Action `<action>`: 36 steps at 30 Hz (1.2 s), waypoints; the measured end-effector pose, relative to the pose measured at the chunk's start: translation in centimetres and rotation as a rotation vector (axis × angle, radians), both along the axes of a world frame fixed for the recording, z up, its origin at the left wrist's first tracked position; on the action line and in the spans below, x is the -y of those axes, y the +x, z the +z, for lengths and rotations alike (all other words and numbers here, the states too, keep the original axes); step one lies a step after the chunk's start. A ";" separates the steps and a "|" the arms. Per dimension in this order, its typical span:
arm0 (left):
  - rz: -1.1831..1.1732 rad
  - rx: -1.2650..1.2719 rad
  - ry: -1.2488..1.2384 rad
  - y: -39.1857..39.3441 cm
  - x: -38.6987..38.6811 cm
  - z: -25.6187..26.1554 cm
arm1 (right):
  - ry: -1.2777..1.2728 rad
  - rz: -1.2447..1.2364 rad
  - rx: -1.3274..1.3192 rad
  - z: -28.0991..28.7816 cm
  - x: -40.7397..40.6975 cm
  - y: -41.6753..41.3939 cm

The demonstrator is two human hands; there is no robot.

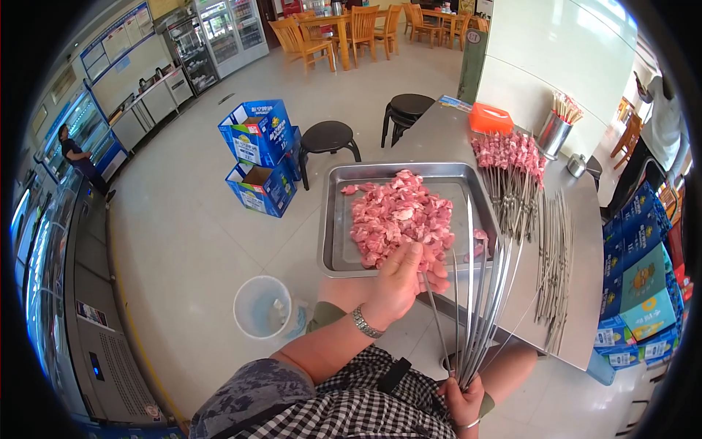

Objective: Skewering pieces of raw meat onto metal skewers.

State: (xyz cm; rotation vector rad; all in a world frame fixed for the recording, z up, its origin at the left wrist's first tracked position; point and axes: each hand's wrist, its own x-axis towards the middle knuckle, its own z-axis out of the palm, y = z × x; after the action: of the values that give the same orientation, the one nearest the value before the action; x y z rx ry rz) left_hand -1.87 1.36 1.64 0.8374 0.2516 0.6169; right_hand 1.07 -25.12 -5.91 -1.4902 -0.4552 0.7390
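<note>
My left hand [403, 277], with a metal watch on its wrist, is over the near edge of a metal tray [338, 219]. Its thumb and fingers pinch a piece of raw meat at the tip of one skewer. A heap of cut raw meat [403, 211] lies in the tray. Low at the right, my right hand [465, 398] grips a fan of long metal skewers [482, 318] by their lower ends. Beyond the tray's right side lie many loaded meat skewers [507, 156], with bare metal skewers [554, 263] nearer me on the metal table [581, 324].
On the table are an orange-red box [491, 118], a metal container of sticks [555, 134] and a small lidded pot [577, 164]. A white bucket [262, 307], blue cartons [260, 186] and a black stool [327, 137] stand left. More cartons [630, 263] are right. Two people stand farther off.
</note>
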 end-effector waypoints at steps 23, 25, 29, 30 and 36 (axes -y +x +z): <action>0.238 -0.857 1.929 4.9 -14.5 -2.4 | 0.042 -0.122 -0.062 0.7 -1.0 -0.1; 0.155 -0.854 1.835 4.8 -14.0 -0.3 | 0.056 -0.153 -0.065 0.9 -1.2 -0.3; 0.176 -0.660 1.188 3.2 -15.2 0.5 | 0.106 -0.130 -0.046 0.8 -1.1 -0.6; 0.113 -0.493 0.804 2.9 -14.4 1.6 | 0.078 -0.114 -0.052 0.6 -0.9 -0.5; -0.285 0.120 -0.245 1.1 -11.8 1.0 | 0.027 0.005 -0.051 0.6 -1.4 -0.2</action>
State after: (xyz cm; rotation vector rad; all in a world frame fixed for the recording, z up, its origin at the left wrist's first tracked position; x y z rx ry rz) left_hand -0.75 13.13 2.65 0.5836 0.0933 0.3587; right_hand 0.87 -23.73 -5.36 -1.4417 -0.4285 0.7703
